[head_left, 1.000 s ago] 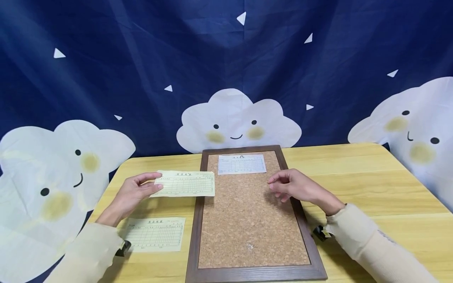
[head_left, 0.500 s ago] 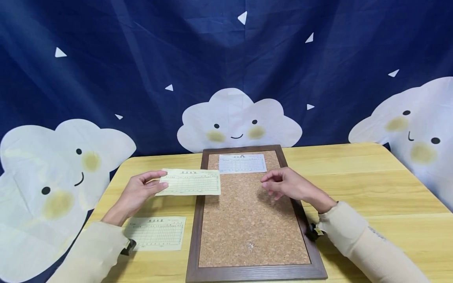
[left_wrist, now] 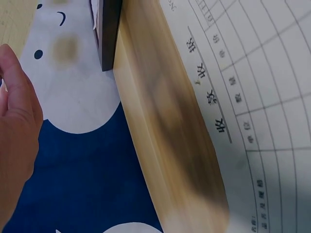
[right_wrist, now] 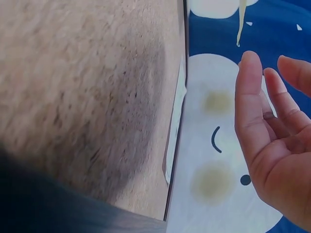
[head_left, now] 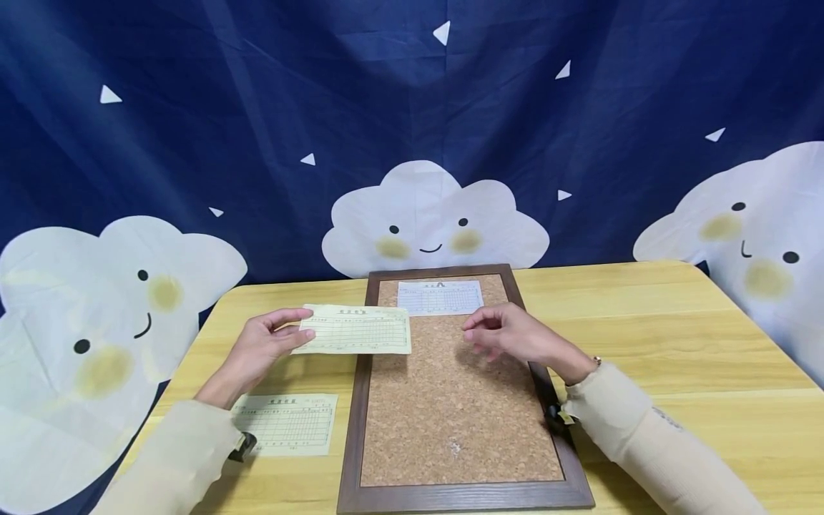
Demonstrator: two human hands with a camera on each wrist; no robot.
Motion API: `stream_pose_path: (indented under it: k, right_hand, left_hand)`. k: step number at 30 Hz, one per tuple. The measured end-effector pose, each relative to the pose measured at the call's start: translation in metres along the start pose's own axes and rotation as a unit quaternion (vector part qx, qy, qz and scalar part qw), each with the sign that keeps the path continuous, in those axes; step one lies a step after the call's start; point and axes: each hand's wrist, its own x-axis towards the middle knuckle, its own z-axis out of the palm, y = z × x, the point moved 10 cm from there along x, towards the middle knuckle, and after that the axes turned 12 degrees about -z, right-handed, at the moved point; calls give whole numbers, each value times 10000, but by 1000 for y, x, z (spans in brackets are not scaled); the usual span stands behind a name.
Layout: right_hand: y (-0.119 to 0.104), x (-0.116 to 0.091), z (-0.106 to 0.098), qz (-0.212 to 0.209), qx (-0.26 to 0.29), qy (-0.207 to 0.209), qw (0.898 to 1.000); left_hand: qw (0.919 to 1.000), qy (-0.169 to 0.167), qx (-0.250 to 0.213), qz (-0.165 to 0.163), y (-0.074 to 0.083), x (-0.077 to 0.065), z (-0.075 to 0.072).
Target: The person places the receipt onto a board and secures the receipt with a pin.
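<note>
My left hand (head_left: pixel 260 347) pinches the left end of a pale yellow receipt slip (head_left: pixel 360 332), thumb in front. The slip is held up, its right part over the left side of the framed corkboard (head_left: pixel 457 408). Over the board's right side hovers my right hand (head_left: pixel 518 336), fingers loosely bent; the right wrist view shows those fingers (right_wrist: pixel 250 97) apart with nothing between them. A whitish receipt slip (head_left: pixel 438 297) lies at the board's far end, a small dark thing at its top edge. Another yellow slip (head_left: pixel 292 425) lies on the table below my left forearm.
The corkboard's dark wooden frame (head_left: pixel 463 497) lies on a light wood table (head_left: pixel 676 336). A pale scuffed spot (head_left: pixel 455 449) marks the cork near its front. Behind the table hangs a blue cloth (head_left: pixel 386 93) with cloud prints.
My left hand has carried the yellow slip rightward, further over the corkboard. My right hand has drifted left toward it. The slips on the board and table stay put.
</note>
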Motion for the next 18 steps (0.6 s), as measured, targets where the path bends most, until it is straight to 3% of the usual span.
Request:
stream_pose_path:
  k: [18]
  right_hand:
    - [1, 11, 11, -19, 218, -117, 9997]
  left_hand:
    - [9998, -99, -172, 34, 7, 3, 23]
